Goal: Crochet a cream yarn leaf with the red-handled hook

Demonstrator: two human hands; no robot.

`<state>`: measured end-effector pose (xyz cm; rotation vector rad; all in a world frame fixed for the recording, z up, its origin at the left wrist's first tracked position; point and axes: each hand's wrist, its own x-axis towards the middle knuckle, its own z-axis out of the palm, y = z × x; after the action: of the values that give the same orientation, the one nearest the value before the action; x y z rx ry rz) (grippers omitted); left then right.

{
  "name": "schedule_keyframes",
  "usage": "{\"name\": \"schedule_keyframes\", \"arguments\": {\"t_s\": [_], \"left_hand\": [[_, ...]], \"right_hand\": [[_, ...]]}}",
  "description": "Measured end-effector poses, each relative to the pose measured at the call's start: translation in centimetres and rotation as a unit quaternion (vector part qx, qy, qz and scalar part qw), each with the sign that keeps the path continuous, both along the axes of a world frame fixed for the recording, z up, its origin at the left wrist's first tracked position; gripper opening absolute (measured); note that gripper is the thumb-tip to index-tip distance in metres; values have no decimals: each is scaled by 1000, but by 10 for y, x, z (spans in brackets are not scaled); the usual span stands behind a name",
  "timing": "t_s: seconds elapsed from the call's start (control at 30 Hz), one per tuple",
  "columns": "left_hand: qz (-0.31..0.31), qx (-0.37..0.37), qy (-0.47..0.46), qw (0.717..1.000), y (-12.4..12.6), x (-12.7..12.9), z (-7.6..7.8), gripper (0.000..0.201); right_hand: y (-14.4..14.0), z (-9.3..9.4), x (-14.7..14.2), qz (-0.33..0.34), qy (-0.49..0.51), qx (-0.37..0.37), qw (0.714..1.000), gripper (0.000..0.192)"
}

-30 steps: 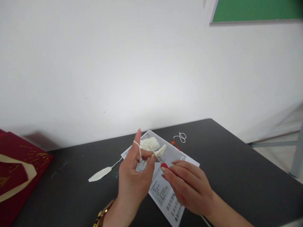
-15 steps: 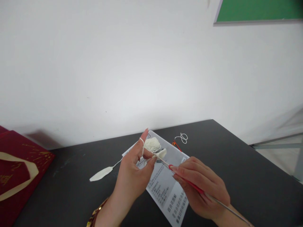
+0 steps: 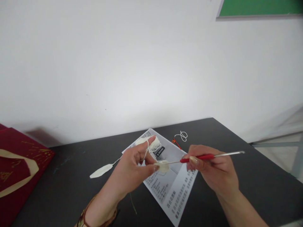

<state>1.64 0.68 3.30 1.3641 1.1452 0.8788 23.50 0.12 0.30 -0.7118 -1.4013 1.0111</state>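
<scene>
Fingers of the left hand are closed in a pinch, thumb against fingertips, on a small cream crochet piece, and the cream yarn is looped over the raised index finger. Fingers of the right hand are closed around the red grip of a crochet hook; the hook is held nearly level, its metal shaft is pointed leftward into the crochet piece, and its bare metal tail is shown projecting past the hand to the right. Both hands are held just above a printed instruction sheet, which is laid at an angle near the middle of the black table. A ball of cream yarn is seen on the far end of the sheet, partly hidden behind the left index finger. A finished cream leaf shape is laid on the table left of the sheet, with a thin strand run from it toward the left hand. A loose white loop of thread is placed near the table's far edge, with a small red item just beside it, too small to identify. A dark red gift bag is set at the table's left edge.
</scene>
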Motion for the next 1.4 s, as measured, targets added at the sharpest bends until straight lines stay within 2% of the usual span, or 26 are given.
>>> {"name": "schedule_keyframes", "arguments": {"t_s": [0.1, 0.27, 0.43, 0.63, 0.7, 0.77, 0.83, 0.87, 0.93, 1.0, 1.03, 1.07, 1.1, 1.13, 1.2, 1.23, 1.3, 1.4], "left_hand": [[-12, -24, -21, 999, -1, 1, -1, 72], [25, -5, -44, 999, -4, 10, -7, 78], [67, 7, -88, 994, -7, 17, -11, 90], [87, -7, -136, 987, -8, 19, -13, 87], [102, -12, -145, 984, -9, 21, -14, 83], [129, -11, -150, 980, -10, 24, -16, 79], [155, -1, -143, 977, -11, 29, -17, 75], [165, 5, -137, 977, -12, 31, -18, 74], [176, 8, -145, 974, -13, 35, -18, 75], [168, -17, -195, 966, -13, 35, -17, 79], [152, -40, -228, 961, -12, 33, -16, 79], [131, -67, -264, 953, -10, 30, -14, 77], [101, -98, -286, 948, -8, 27, -13, 74], [74, -118, -295, 945, -5, 22, -12, 70], [41, -141, -293, 945, -1, 14, -10, 64], [29, -141, -289, 946, 1, 10, -9, 64], [9, -137, -280, 950, 2, 4, -8, 63], [-17, -135, -262, 955, 0, -1, -7, 65]], "right_hand": [[8, 0, -3, 33, 76, -103, 991, 14], [15, -7, -18, 88, 170, -273, 943, 21], [12, -15, -30, 78, 216, -294, 928, 20], [8, -16, -37, 50, 230, -239, 942, 16], [6, -17, -39, 32, 213, -204, 955, 15], [2, -19, -39, -19, 168, -129, 977, 11], [-2, -20, -39, -93, 71, -7, 993, 11], [-5, -21, -39, -124, 7, 68, 990, 17], [-8, -22, -37, -153, -117, 228, 954, 32], [-9, -23, -35, -145, -203, 365, 897, 42], [-8, -23, -33, -136, -221, 406, 876, 45], [-7, -23, -32, -124, -219, 423, 871, 45], [-5, -23, -31, -111, -196, 412, 883, 42], [-4, -22, -31, -95, -157, 376, 908, 38], [0, -21, -30, -50, -54, 254, 964, 28], [1, -20, -31, -26, -5, 188, 982, 22], [3, -19, -30, 21, 68, 91, 993, 14], [3, -18, -28, 55, 108, 50, 991, 11]]}}
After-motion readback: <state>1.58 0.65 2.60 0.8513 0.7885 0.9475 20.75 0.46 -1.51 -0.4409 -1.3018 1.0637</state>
